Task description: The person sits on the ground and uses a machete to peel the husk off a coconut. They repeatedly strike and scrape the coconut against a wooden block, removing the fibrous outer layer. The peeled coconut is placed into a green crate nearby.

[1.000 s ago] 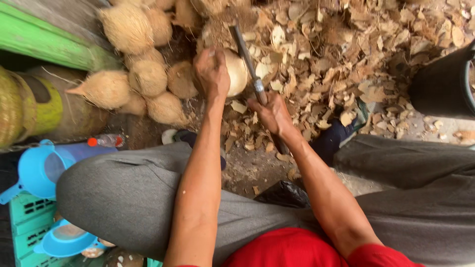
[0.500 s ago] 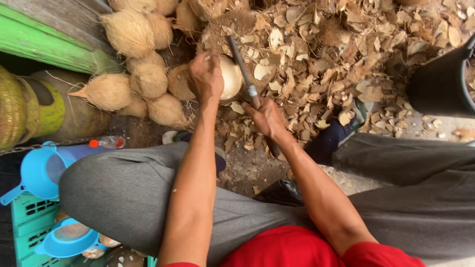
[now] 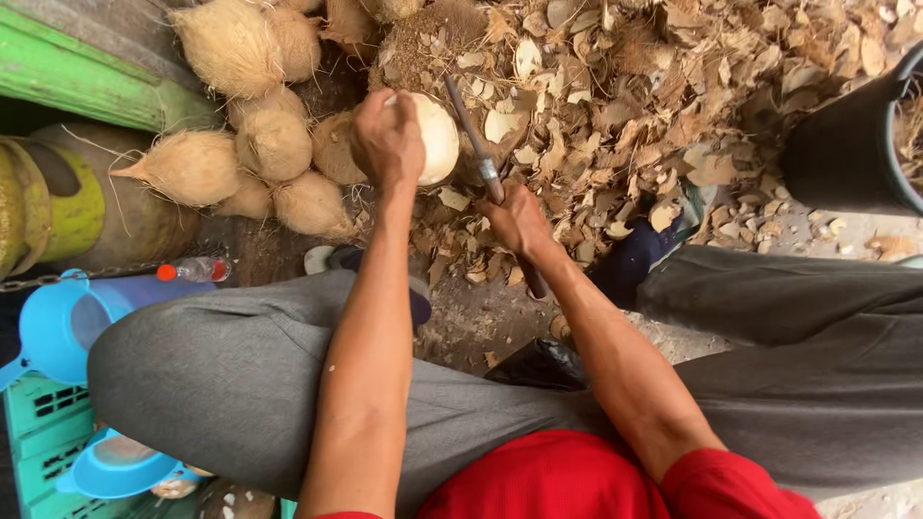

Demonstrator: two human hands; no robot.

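While we sit low with our knees spread, the head view looks straight down on our left hand (image 3: 387,137), whose fingers are wrapped tight over the near side of a pale peeled coconut (image 3: 435,136) held just above the ground at the edge of the husk heap. Our right hand (image 3: 519,219) is clamped around the dark handle of a long chopping knife (image 3: 478,154), and its blade runs up and away from us, lying just beside the right flank of the coconut, very close to our left fingers. As we judge it, that closeness is the main risk: a glancing stroke on the rounded shell could skid the blade toward the gripping hand, and a slack hold could let the nut roll. A miss that carries downward could also reach our dark shoe (image 3: 636,261), which sits near the blade's line among the chips. Around us, a pile of unpeeled coconuts (image 3: 252,144) crowds the left side, touching one another and lying right beside the working nut, so there is little room to swing wide that way. Dry husk scraps (image 3: 673,106) cover the ground ahead and to the right, loose footing for anything set down. A black bucket (image 3: 851,144) stands at the far right, well apart, and a blue plastic jug (image 3: 60,327) and a small bottle with an orange cap (image 3: 192,270) lie beside our left knee.
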